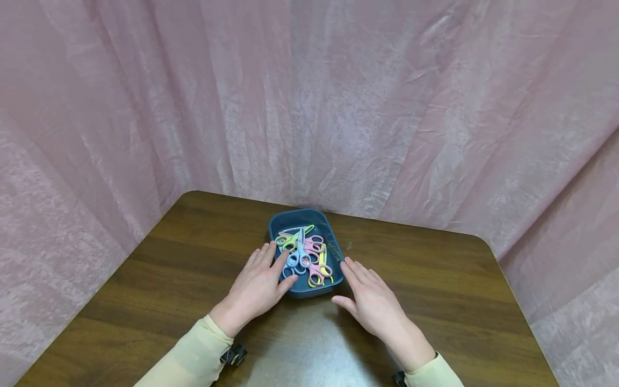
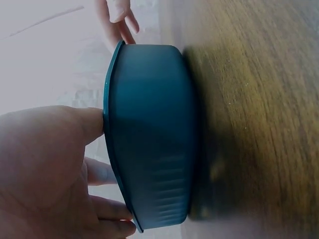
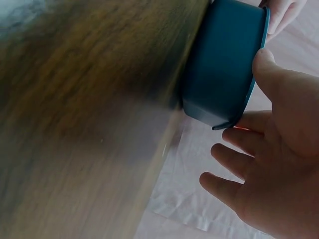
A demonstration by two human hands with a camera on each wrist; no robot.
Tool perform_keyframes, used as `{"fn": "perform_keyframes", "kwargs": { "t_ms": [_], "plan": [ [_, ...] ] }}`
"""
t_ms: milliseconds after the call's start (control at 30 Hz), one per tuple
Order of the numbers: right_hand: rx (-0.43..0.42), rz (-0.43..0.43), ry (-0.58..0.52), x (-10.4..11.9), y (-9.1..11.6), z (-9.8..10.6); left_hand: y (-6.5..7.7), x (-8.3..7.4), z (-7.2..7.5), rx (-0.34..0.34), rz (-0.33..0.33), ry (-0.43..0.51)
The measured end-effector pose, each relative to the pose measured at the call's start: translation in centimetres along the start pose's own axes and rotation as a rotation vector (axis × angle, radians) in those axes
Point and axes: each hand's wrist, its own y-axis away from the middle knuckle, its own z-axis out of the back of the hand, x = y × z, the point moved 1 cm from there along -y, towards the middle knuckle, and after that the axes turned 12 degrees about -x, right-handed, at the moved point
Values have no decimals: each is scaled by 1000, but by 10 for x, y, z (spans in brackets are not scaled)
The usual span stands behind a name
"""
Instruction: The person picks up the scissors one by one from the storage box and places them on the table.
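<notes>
from my remote seat i count one dark blue tray (image 1: 309, 294), set between two hands near the far edge of the tabletop (image 1: 420, 274), and in it, left to right, green scissors (image 1: 293, 238), blue scissors (image 1: 300, 249), pink scissors (image 1: 311, 246) and yellow scissors (image 1: 323, 258); that makes at least four pairs, but they overlap, so i cannot tell the exact number. the left hand (image 1: 256, 285) reaches in from the near left, thumb at the tray's rim and fingers nearly straight along its left side; that grip is spread, touching the tray without curling round it. the right hand (image 1: 369, 301) comes from the near right, fingers stretched forward beside the right rim, thumb seemingly touching it; this grip is spread too, with hold of nothing. around them i see a pale left sleeve (image 1: 188, 352), a black device (image 1: 234, 355) at its cuff, a pale right sleeve (image 1: 432, 373), and a pink curtain (image 1: 338, 107) hanging behind. the left fingers and thumb block my view of part of the tray's left rim.
</notes>
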Motion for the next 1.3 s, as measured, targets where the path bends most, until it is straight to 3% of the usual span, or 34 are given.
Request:
{"fn": "perform_keyframes", "kwargs": {
  "t_ms": [333, 733, 1300],
  "plan": [
    [10, 2, -5, -2, 9, 4, -3, -2, 0, 40, -18, 21],
    [-40, 15, -29, 0, 21, 8, -9, -2, -5, -5, -60, 17],
    [-52, 1, -36, -1, 34, 17, -17, -6, -10, 31, -93, 16]
  ]
}}
